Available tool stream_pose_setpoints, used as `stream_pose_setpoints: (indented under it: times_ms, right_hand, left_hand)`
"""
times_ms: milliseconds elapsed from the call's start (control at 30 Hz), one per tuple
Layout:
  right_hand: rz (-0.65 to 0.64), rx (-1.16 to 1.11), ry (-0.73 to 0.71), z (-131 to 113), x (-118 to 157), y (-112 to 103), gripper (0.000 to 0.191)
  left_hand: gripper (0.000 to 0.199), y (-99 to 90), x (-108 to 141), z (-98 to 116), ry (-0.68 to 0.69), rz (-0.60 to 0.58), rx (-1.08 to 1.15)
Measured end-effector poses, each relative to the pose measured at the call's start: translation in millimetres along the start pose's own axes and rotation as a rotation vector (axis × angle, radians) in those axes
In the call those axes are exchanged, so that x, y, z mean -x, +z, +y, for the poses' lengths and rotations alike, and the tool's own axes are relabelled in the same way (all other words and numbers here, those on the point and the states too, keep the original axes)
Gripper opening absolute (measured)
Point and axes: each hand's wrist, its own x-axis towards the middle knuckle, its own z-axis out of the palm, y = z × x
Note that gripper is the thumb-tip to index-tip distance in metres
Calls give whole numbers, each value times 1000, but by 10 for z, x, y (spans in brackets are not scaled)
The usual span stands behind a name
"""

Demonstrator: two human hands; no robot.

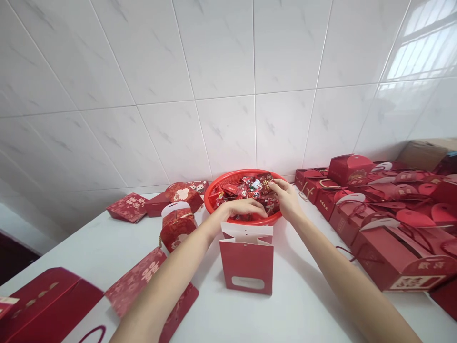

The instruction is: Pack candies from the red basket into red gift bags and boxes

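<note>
A red plastic basket (214, 183) full of wrapped candies (246, 188) stands near the wall. My left hand (247, 207) reaches over its front rim with the fingers curled down among the candies; what they hold, if anything, is hidden. At the basket's right side, my right hand (286, 194) pinches a dark red wrapped candy (266, 180) with gold print between thumb and fingers. Just in front of the basket, between my forearms, a red paper gift box (247, 262) stands upright. Its top is open and its front has a pale oblong window.
Many red gift boxes (371, 219) with cord handles crowd the right side of the white table (300, 305). To the left are a rounded box (177, 226), flat red packets (127, 207) and a large red box (46, 305). A tiled wall (228, 128) rises behind; a brown carton (424, 153) sits far right.
</note>
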Motion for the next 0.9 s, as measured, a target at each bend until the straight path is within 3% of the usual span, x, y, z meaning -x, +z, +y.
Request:
stream_pose_setpoints:
  times_ms: [433, 600, 767, 900]
  right_hand:
    - [51, -70, 36, -54, 13, -8, 33]
    - [50, -98, 27, -51, 4, -1, 33]
    - [34, -129, 20, 4, -15, -16, 31]
    - [36, -148, 33, 2, -2, -23, 28]
  left_hand:
    - [20, -9, 23, -20, 142, 135, 179]
    - [19, -14, -23, -49, 236, 332, 362]
    - [5, -32, -82, -86, 265, 588, 706]
    - [9, -30, -76, -53, 255, 679, 783]
